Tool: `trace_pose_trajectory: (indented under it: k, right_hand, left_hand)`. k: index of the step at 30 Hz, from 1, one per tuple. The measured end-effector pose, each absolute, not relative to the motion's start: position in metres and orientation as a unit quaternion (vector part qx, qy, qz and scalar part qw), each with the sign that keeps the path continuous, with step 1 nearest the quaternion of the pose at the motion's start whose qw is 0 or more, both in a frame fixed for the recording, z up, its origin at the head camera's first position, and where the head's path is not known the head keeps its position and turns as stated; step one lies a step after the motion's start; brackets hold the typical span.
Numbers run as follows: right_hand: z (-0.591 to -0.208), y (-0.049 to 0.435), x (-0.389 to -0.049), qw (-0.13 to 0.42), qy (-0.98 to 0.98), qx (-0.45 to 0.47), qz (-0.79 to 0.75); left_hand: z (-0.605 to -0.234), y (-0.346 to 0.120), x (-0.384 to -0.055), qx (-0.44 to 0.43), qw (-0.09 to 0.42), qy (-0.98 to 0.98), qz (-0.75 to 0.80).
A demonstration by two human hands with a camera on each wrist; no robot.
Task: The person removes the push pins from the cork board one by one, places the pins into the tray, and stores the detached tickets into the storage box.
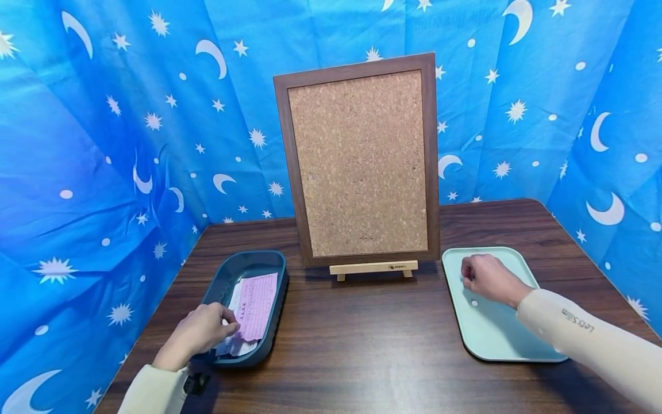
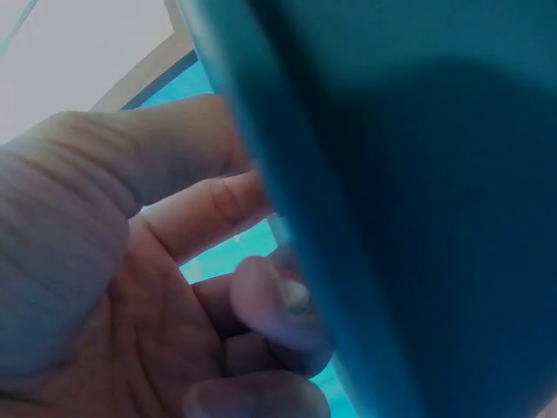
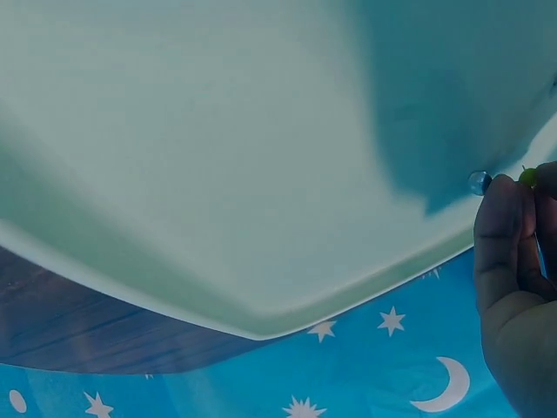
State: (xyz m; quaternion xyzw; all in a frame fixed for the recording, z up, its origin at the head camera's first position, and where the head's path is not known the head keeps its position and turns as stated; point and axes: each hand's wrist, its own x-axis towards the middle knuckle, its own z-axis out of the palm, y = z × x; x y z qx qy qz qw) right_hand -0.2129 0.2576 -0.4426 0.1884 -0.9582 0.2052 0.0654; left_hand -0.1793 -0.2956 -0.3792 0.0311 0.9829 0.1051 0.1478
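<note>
A cork board (image 1: 362, 164) in a brown frame stands upright on a small wooden easel (image 1: 373, 268) at the table's middle. My left hand (image 1: 230, 328) reaches into a dark teal tray (image 1: 243, 261) and pinches the edge of a pink slip of paper (image 1: 257, 305) lying on other papers. In the left wrist view the fingers (image 2: 261, 296) curl beside the tray's wall (image 2: 409, 200). My right hand (image 1: 465, 277) hovers curled over a mint tray (image 1: 496, 339). In the right wrist view its fingertips (image 3: 503, 218) pinch a small green pin (image 3: 527, 177), with a bluish pin (image 3: 479, 182) beside them.
A white pin (image 1: 474, 302) lies on the mint tray near my right wrist. The dark wooden table (image 1: 362, 345) is enclosed by a blue cloth with moons and stars (image 1: 103, 144) on three sides.
</note>
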Motion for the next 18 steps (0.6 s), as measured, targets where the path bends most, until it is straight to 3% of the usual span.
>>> trace_pose_trajectory:
  k: [8, 18]
  right_hand:
    - [-0.444, 0.259, -0.211, 0.063, -0.959, 0.188, 0.202]
    - [-0.44, 0.258, -0.214, 0.09, -0.958, 0.179, 0.207]
  left_hand:
    - [-0.374, -0.288, -0.181, 0.047, 0.091, 0.987, 0.121]
    - [-0.364, -0.256, -0.18, 0.102, -0.024, 0.982, 0.157]
